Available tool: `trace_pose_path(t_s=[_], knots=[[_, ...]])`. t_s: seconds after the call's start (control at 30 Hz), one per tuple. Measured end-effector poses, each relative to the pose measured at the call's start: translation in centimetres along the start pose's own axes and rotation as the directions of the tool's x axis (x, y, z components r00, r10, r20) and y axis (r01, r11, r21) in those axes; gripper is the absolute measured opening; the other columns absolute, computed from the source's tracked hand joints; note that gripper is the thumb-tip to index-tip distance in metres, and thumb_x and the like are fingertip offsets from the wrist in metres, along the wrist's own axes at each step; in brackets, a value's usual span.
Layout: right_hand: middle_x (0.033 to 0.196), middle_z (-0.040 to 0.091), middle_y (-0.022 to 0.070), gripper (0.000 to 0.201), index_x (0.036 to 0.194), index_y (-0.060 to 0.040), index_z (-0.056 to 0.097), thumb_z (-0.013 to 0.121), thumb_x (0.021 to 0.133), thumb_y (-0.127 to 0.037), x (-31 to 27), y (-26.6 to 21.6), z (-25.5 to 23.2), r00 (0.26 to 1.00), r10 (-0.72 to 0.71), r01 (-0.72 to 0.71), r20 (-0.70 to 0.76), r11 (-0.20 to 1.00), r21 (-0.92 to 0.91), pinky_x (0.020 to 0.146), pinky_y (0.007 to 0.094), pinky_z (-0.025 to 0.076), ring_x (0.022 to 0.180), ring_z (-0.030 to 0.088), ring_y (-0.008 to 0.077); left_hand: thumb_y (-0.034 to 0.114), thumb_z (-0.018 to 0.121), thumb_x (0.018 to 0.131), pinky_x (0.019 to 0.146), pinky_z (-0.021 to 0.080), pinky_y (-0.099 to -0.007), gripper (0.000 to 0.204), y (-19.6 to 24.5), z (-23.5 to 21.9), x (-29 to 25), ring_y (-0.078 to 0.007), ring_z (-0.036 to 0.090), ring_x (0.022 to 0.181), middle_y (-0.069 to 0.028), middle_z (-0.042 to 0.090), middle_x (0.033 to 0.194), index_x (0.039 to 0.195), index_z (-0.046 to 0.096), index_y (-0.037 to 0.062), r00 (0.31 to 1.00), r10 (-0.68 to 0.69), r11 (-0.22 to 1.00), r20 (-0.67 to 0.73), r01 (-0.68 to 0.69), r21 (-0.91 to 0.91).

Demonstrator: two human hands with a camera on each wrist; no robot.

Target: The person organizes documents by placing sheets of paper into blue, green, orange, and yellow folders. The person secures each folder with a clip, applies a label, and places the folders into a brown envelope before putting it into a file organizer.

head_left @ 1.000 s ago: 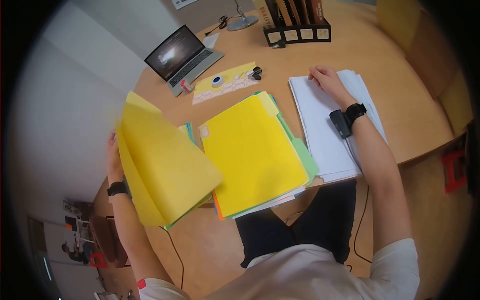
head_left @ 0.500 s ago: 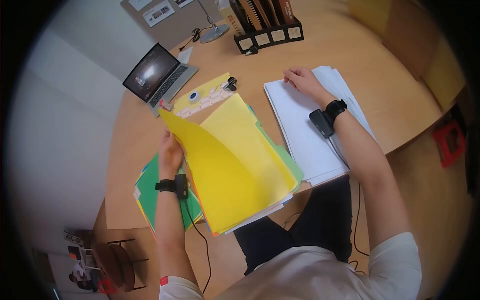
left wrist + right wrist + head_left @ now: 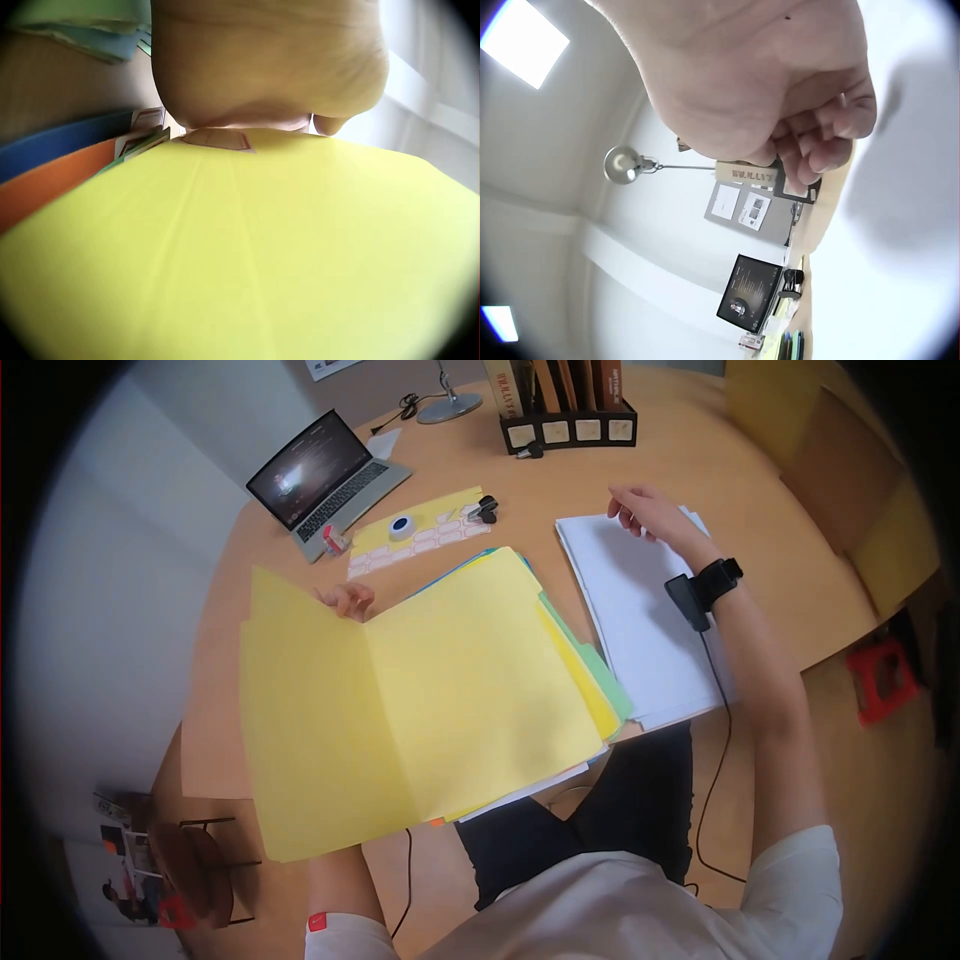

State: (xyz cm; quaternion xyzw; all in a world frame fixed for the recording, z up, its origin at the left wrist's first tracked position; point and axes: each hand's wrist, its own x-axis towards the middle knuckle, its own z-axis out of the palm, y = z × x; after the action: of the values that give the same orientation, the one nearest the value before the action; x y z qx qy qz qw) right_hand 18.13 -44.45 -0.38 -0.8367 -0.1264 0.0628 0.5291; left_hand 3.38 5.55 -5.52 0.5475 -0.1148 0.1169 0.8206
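Observation:
A yellow file folder (image 3: pixel 480 680) lies spread on a stack of folders, its cover (image 3: pixel 315 750) raised leftward over my left forearm. My left hand (image 3: pixel 348 600) pinches it at the top of the fold, fingers loosely curled; the cover hides the wrist. From the left wrist, the outer cover (image 3: pixel 247 247) fills the view, a small label (image 3: pixel 219 140) beside the hand's base. Blue (image 3: pixel 60 146) and orange folder edges (image 3: pixel 64 180) show underneath. My right hand (image 3: pixel 660 520) hangs over the top of a white paper stack (image 3: pixel 640 610), fingers loosely bent and holding nothing.
A sheet of labels (image 3: pixel 425 540) bears a tape roll (image 3: pixel 401 527) and black clips (image 3: pixel 484 510). Behind it stand a laptop (image 3: pixel 315 470), a lamp base (image 3: pixel 450 408) and a black book holder (image 3: pixel 570 430). The desk's front edge runs before the person's lap.
My left hand went from the left side to the stack, and the folder's cover swung up and leftward. The green folder at left is now hidden. My right hand stayed over the papers.

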Motion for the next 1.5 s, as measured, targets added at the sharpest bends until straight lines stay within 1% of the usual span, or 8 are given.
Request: trace_pose_path(t_s=[0.07, 0.23, 0.33, 0.57, 0.77, 0.93, 1.07, 1.5], knots=[[0.064, 0.058, 0.0020, 0.053, 0.081, -0.0046, 0.069, 0.056, 0.098, -0.053, -1.5, -1.8, -2.3, 0.999, -0.023, 0.032, 0.032, 0.942, -0.333, 0.057, 0.0301, 0.046, 0.060, 0.056, 0.0133, 0.037, 0.058, 0.098, 0.099, 0.041, -0.0397, 0.030, 0.3, 0.0, -0.4, -0.0256, 0.054, 0.105, -0.0050, 0.057, 0.096, 0.084, 0.056, 0.0109, 0.999, -0.041, 0.999, -0.034, 0.042, 0.025], [0.072, 0.069, 0.0106, 0.061, 0.080, -0.0017, 0.070, 0.063, 0.090, -0.062, -5.0, -1.9, -7.7, 0.995, 0.093, -0.059, -0.028, 0.357, -0.932, 0.070, 0.0381, 0.052, 0.070, 0.068, 0.0250, 0.041, 0.053, 0.100, 0.094, 0.042, -0.0386, 0.035, 0.8, -0.2, -0.8, -0.0244, 0.054, 0.100, -0.0051, 0.056, 0.094, 0.081, 0.053, 0.0111, 0.993, -0.092, 0.994, -0.070, 0.096, 0.056], [0.077, 0.072, 0.0128, 0.060, 0.084, -0.0014, 0.072, 0.067, 0.088, -0.061, -7.2, -0.9, -7.8, 0.949, 0.303, -0.207, -0.088, 0.386, -0.899, 0.074, 0.0393, 0.053, 0.076, 0.070, 0.0299, 0.043, 0.050, 0.101, 0.091, 0.043, -0.0379, 0.039, 0.8, -0.3, -0.7, -0.0237, 0.053, 0.097, -0.0052, 0.055, 0.093, 0.079, 0.052, 0.0113, 0.991, -0.110, 0.991, -0.072, 0.115, 0.068], [0.087, 0.070, 0.0143, 0.046, 0.098, -0.0005, 0.070, 0.074, 0.088, -0.046, -7.6, 3.2, -9.1, 0.980, 0.187, -0.187, -0.066, 0.763, -0.618, 0.075, 0.0368, 0.052, 0.081, 0.068, 0.0252, 0.049, 0.043, 0.103, 0.085, 0.044, -0.0364, 0.047, 1.3, 0.0, -0.5, -0.0221, 0.053, 0.090, -0.0055, 0.054, 0.091, 0.076, 0.049, 0.0116, 0.984, -0.152, 0.981, -0.096, 0.162, 0.110], [0.078, 0.067, 0.0119, 0.040, 0.101, 0.0025, 0.068, 0.077, 0.087, -0.034, -8.6, 3.1, -9.7, 0.953, -0.045, -0.166, -0.298, 0.748, -0.643, 0.070, 0.0356, 0.050, 0.072, 0.064, 0.0224, 0.054, 0.037, 0.106, 0.079, 0.045, -0.0350, 0.054, 1.4, -0.5, -0.1, -0.0206, 0.052, 0.084, -0.0057, 0.053, 0.088, 0.072, 0.046, 0.0119, 0.980, -0.165, 0.976, -0.110, 0.179, 0.128], [0.081, 0.067, 0.0051, 0.037, 0.106, 0.0022, 0.067, 0.074, 0.094, -0.031, -9.9, -2.2, -11.1, 0.895, -0.070, 0.008, -0.441, 0.990, -0.141, 0.064, 0.0264, 0.051, 0.069, 0.065, 0.0119, 0.058, 0.032, 0.107, 0.074, 0.047, -0.0339, 0.060, 1.8, -1.3, 0.2, -0.0194, 0.052, 0.078, -0.0058, 0.052, 0.087, 0.070, 0.043, 0.0121, 0.978, -0.173, 0.971, -0.120, 0.189, 0.147], [0.084, 0.068, 0.0026, 0.031, 0.109, -0.0004, 0.066, 0.072, 0.097, -0.029, -11.0, -7.4, -12.1, 0.896, -0.010, 0.198, -0.444, 0.904, 0.380, 0.059, 0.0206, 0.051, 0.064, 0.064, 0.0070, 0.059, 0.028, 0.108, 0.069, 0.047, -0.0314, 0.064, 1.4, 0.0, -0.4, -0.0177, 0.051, 0.074, -0.0053, 0.052, 0.085, 0.068, 0.043, 0.0118, 0.969, -0.132, 0.973, -0.207, 0.167, 0.161], [0.097, 0.072, 0.0088, 0.044, 0.121, 0.0039, 0.065, 0.075, 0.093, -0.030, -7.9, -7.8, 7.5, 0.976, 0.086, -0.145, 0.200, 0.943, 0.299, 0.064, 0.0224, 0.054, 0.075, 0.069, 0.0099, 0.059, 0.028, 0.109, 0.070, 0.046, -0.0284, 0.064, 0.8, -0.3, 0.4, -0.0173, 0.050, 0.071, -0.0053, 0.052, 0.083, 0.068, 0.046, 0.0116, 0.968, -0.051, 0.944, -0.246, 0.127, 0.305]])
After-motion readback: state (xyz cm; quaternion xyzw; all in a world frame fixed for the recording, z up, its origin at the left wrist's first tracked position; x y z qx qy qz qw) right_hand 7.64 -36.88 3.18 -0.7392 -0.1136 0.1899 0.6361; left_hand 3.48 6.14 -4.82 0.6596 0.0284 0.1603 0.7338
